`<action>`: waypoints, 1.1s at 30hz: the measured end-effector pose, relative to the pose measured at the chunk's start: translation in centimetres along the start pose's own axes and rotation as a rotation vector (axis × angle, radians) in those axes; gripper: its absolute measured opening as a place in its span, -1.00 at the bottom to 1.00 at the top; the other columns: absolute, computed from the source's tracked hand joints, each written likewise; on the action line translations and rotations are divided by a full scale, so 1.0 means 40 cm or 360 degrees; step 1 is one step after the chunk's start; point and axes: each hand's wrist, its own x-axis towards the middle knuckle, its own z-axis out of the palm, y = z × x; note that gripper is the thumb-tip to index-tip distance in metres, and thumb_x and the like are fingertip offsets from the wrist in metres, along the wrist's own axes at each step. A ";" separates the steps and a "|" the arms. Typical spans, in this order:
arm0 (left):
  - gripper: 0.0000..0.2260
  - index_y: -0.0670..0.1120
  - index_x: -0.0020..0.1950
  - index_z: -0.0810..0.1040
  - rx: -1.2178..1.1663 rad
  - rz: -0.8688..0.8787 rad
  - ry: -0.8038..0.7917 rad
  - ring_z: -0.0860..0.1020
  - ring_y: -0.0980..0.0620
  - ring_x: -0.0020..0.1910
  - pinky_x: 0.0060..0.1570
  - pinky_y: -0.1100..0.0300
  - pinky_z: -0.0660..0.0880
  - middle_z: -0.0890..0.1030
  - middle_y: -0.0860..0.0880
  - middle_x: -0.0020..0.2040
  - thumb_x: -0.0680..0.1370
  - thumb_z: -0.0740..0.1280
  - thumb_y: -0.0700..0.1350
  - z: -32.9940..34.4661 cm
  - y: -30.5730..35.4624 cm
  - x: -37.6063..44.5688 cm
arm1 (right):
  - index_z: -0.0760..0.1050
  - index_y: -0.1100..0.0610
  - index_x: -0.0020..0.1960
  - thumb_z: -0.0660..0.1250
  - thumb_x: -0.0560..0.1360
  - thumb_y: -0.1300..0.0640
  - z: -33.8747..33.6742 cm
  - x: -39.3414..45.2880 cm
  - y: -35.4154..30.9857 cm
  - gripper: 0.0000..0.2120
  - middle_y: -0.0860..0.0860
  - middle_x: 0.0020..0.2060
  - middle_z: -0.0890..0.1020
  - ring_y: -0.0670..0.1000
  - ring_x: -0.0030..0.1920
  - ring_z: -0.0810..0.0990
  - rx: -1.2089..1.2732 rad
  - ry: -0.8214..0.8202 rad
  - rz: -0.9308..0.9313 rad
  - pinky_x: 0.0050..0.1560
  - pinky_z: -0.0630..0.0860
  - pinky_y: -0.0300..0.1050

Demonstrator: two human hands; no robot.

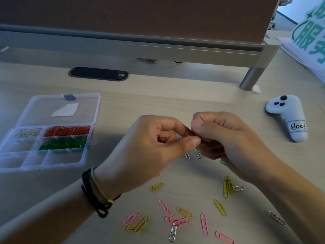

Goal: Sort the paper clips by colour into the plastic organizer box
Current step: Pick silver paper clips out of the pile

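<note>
Well to the left of our fingers sits the clear plastic organizer box (pixel 52 152) with its lid (pixel 59 110) swung back flat, so every compartment can be reached from above; we judge that is why it lies open on that side. In it we see 3 filled cells: white clips (pixel 26 133), orange-red clips (pixel 67 130) behind, green clips (pixel 63 143) just in front of those, and the nearer cells look unfilled. Our left hand (pixel 151 147), with dark cord bracelets (pixel 95 192) at the wrist, is curled, thumb tip (pixel 190 141) pressed toward the forefinger, and small metallic clips (pixel 161 139) show inside the cupped palm; it seems to serve as a holder for clips of 1 colour already gathered. Meeting it fingertip to fingertip, our right hand (pixel 226 136) is also curled, its thumb (pixel 202 126) pinching what looks like a clip at the joint of the 2 hands, though the colour there is too hidden to tell. Just below the touching fingertips 2 silver wire clips (pixel 197 153) hang or lie, long axis running roughly toward and away from us; we cannot tell which. Nearer to us than the fingers, loose on the pale wooden desk (pixel 175 95), lie the unsorted yellow clips (pixel 227 186), pink clips (pixel 204 224) and another silver clip (pixel 173 232), pointing every way, most with the long axis slanting. Far right of the fingers rests a white handheld controller (pixel 288 117) with a label.
</note>
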 end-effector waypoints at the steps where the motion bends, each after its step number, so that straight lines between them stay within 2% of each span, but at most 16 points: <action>1: -0.86 -0.08 -0.15 0.67 -0.0211 -0.0148 -0.0095 0.11 0.06 -0.53 -0.51 0.27 0.08 0.25 0.02 -0.51 0.50 0.45 -0.02 -0.005 -0.003 0.003 | 0.41 0.04 -0.41 0.27 0.53 0.11 0.000 0.001 0.002 -0.68 -0.02 -0.46 0.22 -0.05 -0.47 0.13 -0.0034 0.0009 -0.0022 -0.45 0.05 -0.15; 3: -0.86 -0.11 -0.17 0.65 -0.0535 -0.0352 -0.0197 0.07 0.09 -0.53 -0.52 0.28 0.05 0.21 0.04 -0.48 0.47 0.40 -0.04 -0.007 -0.004 0.008 | 0.44 0.07 -0.37 0.28 0.54 0.10 -0.004 0.001 0.006 -0.70 0.01 -0.46 0.28 -0.06 -0.47 0.19 -0.0143 0.0059 -0.0102 -0.46 0.15 -0.24; 7: -0.90 -0.14 -0.19 0.60 -0.0868 -0.0508 -0.0073 0.05 0.13 -0.55 -0.57 0.29 0.01 0.11 0.06 -0.50 0.41 0.40 -0.11 -0.008 -0.008 0.012 | 0.47 0.18 -0.30 0.23 0.58 0.14 -0.006 -0.005 0.009 -0.71 0.00 -0.44 0.37 -0.07 -0.43 0.28 -0.0440 0.0165 -0.0334 -0.40 0.23 -0.29; 10: -0.91 -0.11 -0.25 0.59 -0.0961 -0.0570 -0.0063 0.03 0.15 -0.56 -0.59 0.31 0.00 0.09 0.07 -0.50 0.39 0.45 -0.12 0.002 -0.004 0.008 | 0.58 0.16 -0.19 0.29 0.59 0.16 -0.002 -0.010 0.018 -0.80 -0.06 -0.43 0.50 -0.06 -0.41 0.40 -0.1100 0.0267 -0.0641 -0.38 0.30 -0.24; 12: -0.84 -0.15 -0.17 0.50 -0.1023 -0.0643 -0.0030 0.03 0.16 -0.57 -0.59 0.29 -0.03 0.08 0.08 -0.51 0.40 0.36 -0.07 0.011 -0.005 0.003 | 0.60 0.16 -0.16 0.32 0.59 0.16 -0.002 -0.009 0.030 -0.82 -0.06 -0.40 0.51 -0.06 -0.39 0.40 -0.1557 0.0383 -0.0891 -0.37 0.35 -0.18; 14: -0.83 -0.16 -0.06 0.44 -0.1084 -0.0711 0.0015 0.03 0.16 -0.58 -0.58 0.28 -0.05 0.08 0.08 -0.52 0.45 0.33 -0.08 0.021 -0.008 -0.001 | 0.60 0.17 -0.17 0.33 0.59 0.17 -0.005 -0.010 0.042 -0.82 -0.03 -0.38 0.51 0.03 -0.40 0.41 -0.1927 0.0448 -0.1078 -0.42 0.37 -0.06; 17: -0.84 -0.14 -0.25 0.45 -0.1134 -0.0728 0.0132 0.04 0.16 -0.59 -0.58 0.27 -0.04 0.10 0.07 -0.53 0.44 0.35 -0.08 0.038 -0.015 -0.007 | 0.55 0.17 -0.22 0.32 0.61 0.13 -0.013 -0.015 0.044 -0.76 0.00 -0.40 0.45 0.11 -0.44 0.38 -0.2233 0.0426 -0.1178 -0.50 0.33 -0.01; 20: -0.83 -0.12 -0.26 0.47 -0.1051 -0.0651 0.0268 0.03 0.15 -0.57 -0.58 0.28 -0.02 0.12 0.07 -0.52 0.50 0.35 -0.10 0.056 -0.023 -0.014 | 0.56 0.13 -0.16 0.30 0.62 0.07 -0.001 -0.018 0.033 -0.77 -0.07 -0.39 0.47 0.00 -0.42 0.36 -0.1980 0.0245 -0.1036 -0.46 0.36 -0.03; 22: -0.81 -0.12 -0.25 0.45 -0.1025 -0.0637 0.0280 0.03 0.14 -0.57 -0.57 0.28 -0.03 0.12 0.06 -0.51 0.56 0.30 -0.14 0.061 -0.026 -0.015 | 0.53 0.07 -0.14 0.29 0.62 0.05 0.014 -0.019 0.025 -0.82 -0.16 -0.38 0.41 -0.10 -0.39 0.29 -0.1854 0.0175 -0.0919 -0.43 0.35 -0.05; 24: -0.79 -0.10 -0.25 0.42 -0.1072 -0.0593 0.0258 0.03 0.13 -0.56 -0.56 0.26 -0.04 0.13 0.04 -0.50 0.60 0.25 -0.15 0.053 -0.027 -0.013 | 0.46 0.04 -0.22 0.27 0.61 0.01 0.013 -0.019 0.012 -0.76 -0.14 -0.43 0.36 -0.06 -0.42 0.28 -0.1875 0.0084 -0.0771 -0.42 0.34 -0.02; 27: -0.84 -0.07 -0.22 0.35 -0.1325 -0.0414 0.0107 0.04 0.12 -0.55 -0.55 0.26 -0.05 0.18 0.01 -0.50 0.56 0.13 -0.14 0.020 -0.030 0.008 | 0.31 0.08 -0.38 0.22 0.56 -0.09 -0.016 -0.020 -0.010 -0.60 0.02 -0.51 0.31 0.07 -0.43 0.29 -0.2004 -0.0149 -0.0403 -0.41 0.31 0.03; 28: -0.86 -0.07 -0.23 0.33 -0.1398 -0.0348 0.0005 0.03 0.11 -0.53 -0.55 0.26 -0.04 0.20 0.00 -0.50 0.54 0.11 -0.13 0.007 -0.031 0.017 | 0.36 0.08 -0.38 0.25 0.53 -0.10 -0.022 -0.023 -0.014 -0.62 0.05 -0.50 0.33 0.08 -0.41 0.31 -0.2015 -0.0254 -0.0253 -0.40 0.31 -0.01; 30: -0.87 -0.07 -0.24 0.30 -0.1514 -0.0264 -0.0181 0.03 0.09 -0.50 -0.55 0.25 -0.02 0.23 0.00 -0.50 0.50 0.06 -0.13 -0.015 -0.036 0.029 | 0.61 -0.07 -0.22 0.37 0.46 -0.08 -0.025 -0.032 -0.023 -0.86 -0.03 -0.47 0.41 -0.01 -0.39 0.38 -0.1880 -0.0386 0.0003 -0.39 0.30 -0.21; 31: -0.86 -0.08 -0.24 0.31 -0.1562 -0.0263 -0.0245 0.03 0.09 -0.49 -0.55 0.24 -0.02 0.24 0.00 -0.49 0.48 0.03 -0.14 -0.021 -0.040 0.032 | 0.65 -0.15 -0.12 0.41 0.44 -0.05 -0.025 -0.039 -0.027 -0.95 -0.07 -0.46 0.42 -0.05 -0.40 0.40 -0.1764 -0.0392 0.0118 -0.40 0.29 -0.26; 32: -0.85 -0.09 -0.25 0.32 -0.1599 -0.0281 -0.0286 0.03 0.08 -0.48 -0.55 0.24 -0.01 0.25 -0.01 -0.49 0.47 0.01 -0.15 -0.025 -0.046 0.033 | 0.66 -0.17 -0.07 0.43 0.44 -0.01 -0.027 -0.041 -0.026 -0.91 -0.09 -0.47 0.42 -0.08 -0.41 0.40 -0.1690 -0.0345 0.0179 -0.40 0.29 -0.28; 33: -0.82 -0.10 -0.27 0.33 -0.1621 -0.0309 -0.0311 0.02 0.08 -0.48 -0.55 0.23 -0.01 0.25 -0.02 -0.49 0.47 0.00 -0.14 -0.026 -0.051 0.035 | 0.66 -0.14 -0.10 0.42 0.45 0.03 -0.034 -0.040 -0.023 -0.92 -0.11 -0.48 0.43 -0.10 -0.41 0.41 -0.1685 -0.0252 0.0193 -0.40 0.29 -0.28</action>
